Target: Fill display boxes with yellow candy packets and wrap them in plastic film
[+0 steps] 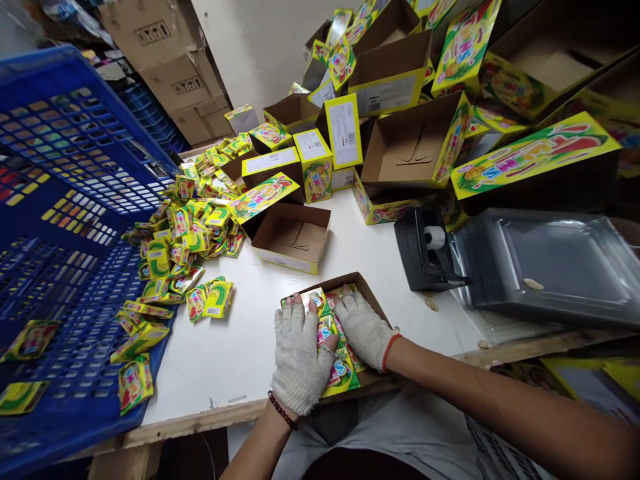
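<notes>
In the head view, an open cardboard display box [373, 297] sits at the table's front edge, holding rows of small yellow-green candy packets [345, 377]. My left hand [300, 353], in a white knit glove with bare fingertips, lies over the box's left side with its fingers stretched out on the packets. Gloved the same way, my right hand [363, 328] rests on the packets at the right side, fingers extended toward the far wall. Neither hand grips anything that I can see. The hands cover much of the box's left and right parts.
Loose packets [185, 227] spill from a tipped blue plastic crate [90, 247] onto the white table [220, 360]. An open box [295, 237] stands beyond my hands. Rightward are a black tape dispenser [425, 250] and clear plastic sheets [545, 260]. Piled boxes [415, 147] fill the back.
</notes>
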A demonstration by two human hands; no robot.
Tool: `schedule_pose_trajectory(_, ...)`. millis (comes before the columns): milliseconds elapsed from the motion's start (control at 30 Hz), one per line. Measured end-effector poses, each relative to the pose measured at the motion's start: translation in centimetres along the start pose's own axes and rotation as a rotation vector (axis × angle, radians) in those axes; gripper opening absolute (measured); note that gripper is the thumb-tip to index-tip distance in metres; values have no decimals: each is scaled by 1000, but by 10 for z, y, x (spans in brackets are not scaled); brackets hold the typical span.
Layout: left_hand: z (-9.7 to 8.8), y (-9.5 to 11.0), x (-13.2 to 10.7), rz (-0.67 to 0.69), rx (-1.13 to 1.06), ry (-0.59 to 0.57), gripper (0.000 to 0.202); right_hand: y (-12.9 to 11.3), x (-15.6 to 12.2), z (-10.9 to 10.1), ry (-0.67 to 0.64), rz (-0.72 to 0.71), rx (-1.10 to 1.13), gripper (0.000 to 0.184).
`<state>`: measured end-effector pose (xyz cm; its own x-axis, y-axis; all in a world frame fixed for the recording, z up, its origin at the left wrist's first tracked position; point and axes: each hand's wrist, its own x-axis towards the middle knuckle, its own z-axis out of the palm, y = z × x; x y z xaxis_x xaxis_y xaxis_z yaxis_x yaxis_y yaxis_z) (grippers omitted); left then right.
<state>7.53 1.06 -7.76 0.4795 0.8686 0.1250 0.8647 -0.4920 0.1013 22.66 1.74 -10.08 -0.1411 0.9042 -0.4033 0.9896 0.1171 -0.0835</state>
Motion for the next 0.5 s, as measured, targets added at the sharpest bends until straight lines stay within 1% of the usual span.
schedule_pose_trajectory(100, -3, 1, 6, 2, 17, -61, 59, 3, -2, -8, -29, 40, 195, 67)
schedule_pose_trajectory(167, -1, -1, 6, 14, -40, -76, 59, 10, -1, -15, -36, 19, 344, 59)
schedule_pose_trajectory(200, 1, -2, 4, 17, -107, -57, 57, 14, -1, -19, -35, 3, 409, 52)
schedule_pose_trajectory(267, 5, -6, -5, -34, -312, 53, 52, 21, -2, -23, 2, 16, 556, 44)
schedule_pose_trajectory(300, 8, -7, -10, -104, -434, 123, 51, 23, -2, -22, 46, 56, 635, 45)
schedule_pose_trajectory(333, 10, -7, -14, -208, -557, 184, 53, 23, -3, -20, 101, 101, 726, 48)
schedule_pose_trajectory(367, 12, -7, -18, -335, -675, 214, 56, 22, -3, -17, 160, 146, 807, 51)
schedule_pose_trajectory(400, 14, -7, -20, -467, -788, 199, 61, 20, -4, -13, 211, 182, 866, 53)
schedule_pose_trajectory(433, 14, -7, -19, -589, -899, 145, 66, 16, -4, -8, 244, 203, 892, 55)
schedule_pose_trajectory(467, 15, -7, -17, -689, -1005, 75, 70, 12, -4, -3, 265, 210, 903, 57)
schedule_pose_trajectory(500, 15, -8, -13, -757, -1096, 14, 72, 6, -4, 1, 276, 210, 907, 58)
